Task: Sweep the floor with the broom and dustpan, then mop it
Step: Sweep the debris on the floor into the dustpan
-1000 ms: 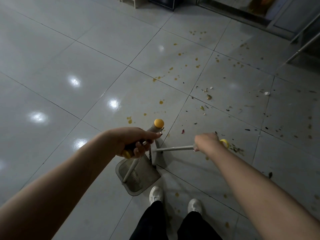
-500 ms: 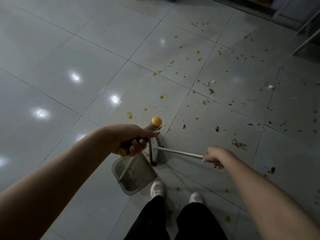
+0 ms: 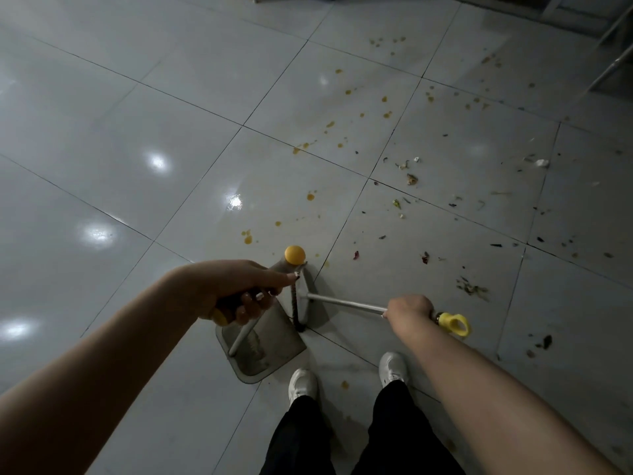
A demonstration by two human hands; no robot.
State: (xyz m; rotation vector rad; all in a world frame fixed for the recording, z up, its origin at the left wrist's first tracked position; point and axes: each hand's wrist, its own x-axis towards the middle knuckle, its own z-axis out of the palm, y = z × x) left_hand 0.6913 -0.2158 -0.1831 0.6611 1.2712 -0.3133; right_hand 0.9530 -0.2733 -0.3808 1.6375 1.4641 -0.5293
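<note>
My left hand [image 3: 239,289] grips the dark handle of a grey dustpan [image 3: 274,351], which rests on the tiled floor just ahead of my feet. The handle has a yellow cap [image 3: 294,254] at its top. My right hand [image 3: 409,311] grips the metal shaft of the broom [image 3: 346,303] near its yellow loop end [image 3: 454,324]. The dark broom head [image 3: 297,305] stands at the dustpan's right edge. Grey dust lies inside the pan.
Dark scraps and bits of litter [image 3: 472,289] are scattered over the tiles to the right. Orange spots [image 3: 310,196] dot the floor ahead. My white shoes [image 3: 303,383] stand behind the dustpan. Metal furniture legs [image 3: 613,63] slant at the top right.
My right hand has drawn the broom handle lower and nearer to my body, and its yellow end shows again. The broom head stays by the dustpan. My left hand keeps its grip.
</note>
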